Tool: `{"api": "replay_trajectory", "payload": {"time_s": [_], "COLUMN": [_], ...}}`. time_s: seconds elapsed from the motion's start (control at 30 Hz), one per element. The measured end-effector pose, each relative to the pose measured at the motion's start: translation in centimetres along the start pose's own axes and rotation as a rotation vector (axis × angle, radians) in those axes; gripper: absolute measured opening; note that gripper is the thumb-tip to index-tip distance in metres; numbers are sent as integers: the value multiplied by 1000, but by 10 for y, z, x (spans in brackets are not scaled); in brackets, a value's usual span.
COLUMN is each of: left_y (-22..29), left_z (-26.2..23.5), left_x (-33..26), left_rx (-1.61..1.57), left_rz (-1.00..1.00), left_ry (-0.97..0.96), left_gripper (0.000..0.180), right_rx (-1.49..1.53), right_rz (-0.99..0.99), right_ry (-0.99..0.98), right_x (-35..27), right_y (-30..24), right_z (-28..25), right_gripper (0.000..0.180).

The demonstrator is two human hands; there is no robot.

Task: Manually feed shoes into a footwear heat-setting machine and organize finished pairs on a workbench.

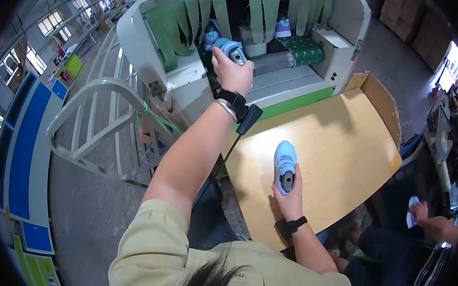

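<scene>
The left hand (233, 71) is gripping a blue shoe (231, 48) at the conveyor machine (297, 78), upper centre. The right hand (289, 197) is closing its fingers (296, 175) around another shoe (285, 160) on the tabletop (345, 146), centre. Judging by this, she is collecting shoes off the belt; next comes setting the lifted shoe down beside its mate.

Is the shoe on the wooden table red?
No, the shoe under the right hand on the wooden table is light blue.

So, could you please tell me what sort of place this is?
Most likely a shoe factory floor: a conveyor machine with green strip curtains carries shoes, each hand holds a light blue shoe, and stacked cardboard boxes stand behind.
</scene>
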State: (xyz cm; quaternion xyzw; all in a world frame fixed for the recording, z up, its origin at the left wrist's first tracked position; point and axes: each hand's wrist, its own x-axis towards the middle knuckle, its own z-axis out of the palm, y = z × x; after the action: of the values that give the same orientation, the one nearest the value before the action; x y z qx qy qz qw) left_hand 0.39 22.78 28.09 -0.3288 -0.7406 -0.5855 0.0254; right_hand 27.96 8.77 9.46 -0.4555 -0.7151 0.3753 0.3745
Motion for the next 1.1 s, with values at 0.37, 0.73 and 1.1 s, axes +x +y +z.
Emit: {"api": "replay_trajectory", "payload": {"time_s": [0.37, 0.73, 1.1], "left_y": [-8, -164, -156], "left_z": [-30, -57, -42], "left_x": [-40, -197, -211], "left_rx": [-293, 634, 744], "left_rz": [187, 42, 82], "left_ry": [-57, -848, -1064], "left_gripper": [84, 92, 98], "right_rx": [-10, 526, -154], "right_rz": [23, 68, -489], "right_ry": [-4, 129, 435], "right_x": [-2, 75, 385], "right_y": [3, -46, -85], "right_z": [-5, -42, -35], "right_gripper": [95, 77, 69]}}
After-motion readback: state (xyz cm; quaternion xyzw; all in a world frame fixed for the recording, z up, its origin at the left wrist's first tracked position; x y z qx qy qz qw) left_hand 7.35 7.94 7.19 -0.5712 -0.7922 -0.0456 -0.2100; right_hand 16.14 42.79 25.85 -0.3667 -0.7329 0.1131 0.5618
